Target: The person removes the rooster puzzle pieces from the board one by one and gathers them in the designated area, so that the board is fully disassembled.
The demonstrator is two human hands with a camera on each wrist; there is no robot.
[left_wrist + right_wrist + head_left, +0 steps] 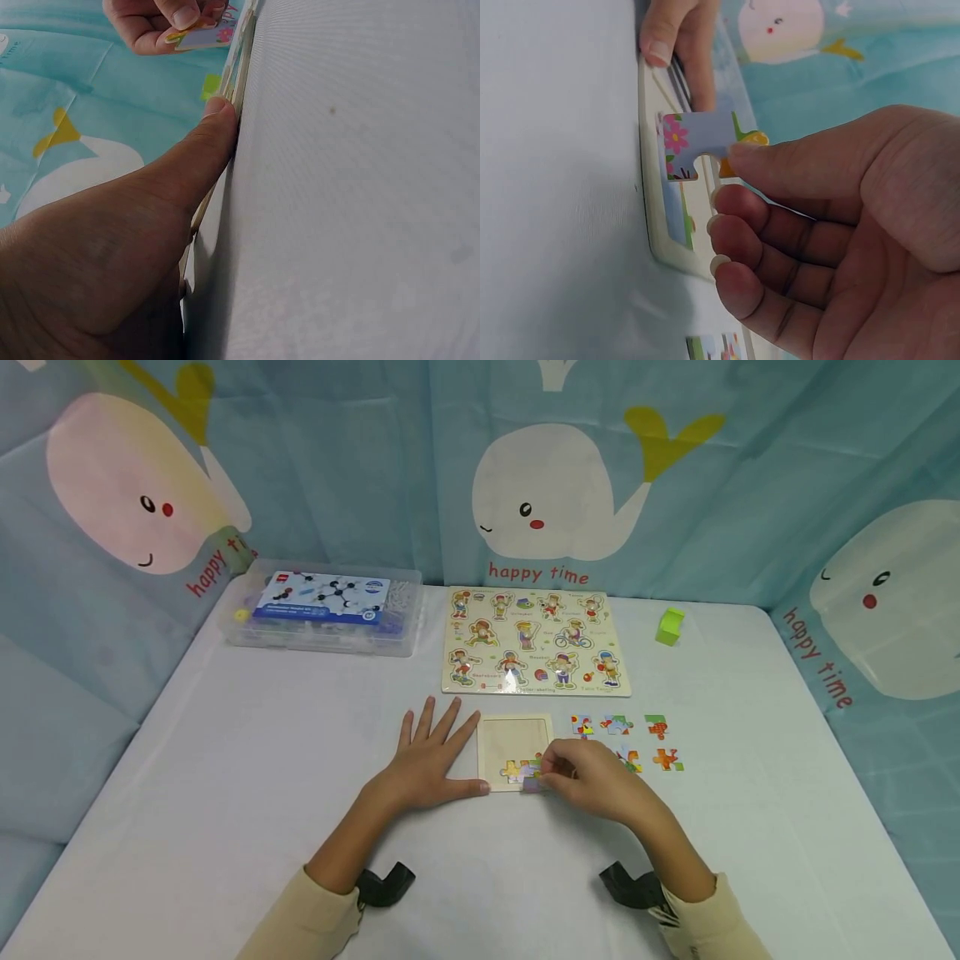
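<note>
A square wooden puzzle tray (485, 747) lies in the middle of the table, with a few joined jigsaw pieces (513, 771) near its lower edge. My left hand (426, 768) rests at the tray's left side, fingers spread, its thumb against the lower left corner. Over the lower right part of the tray, my right hand (603, 783) pinches a jigsaw piece (701, 142) between thumb and fingers. That piece is lilac with a pink flower and a yellow knob, and it is tilted above the tray in the right wrist view.
Several loose jigsaw pieces (657, 727) lie to the tray's right, some partly behind my right hand. Beyond the tray lies a wooden picture board (536, 642) with child figures. A clear plastic case (322, 639) sits at the back left, a green block (670, 627) at the back right.
</note>
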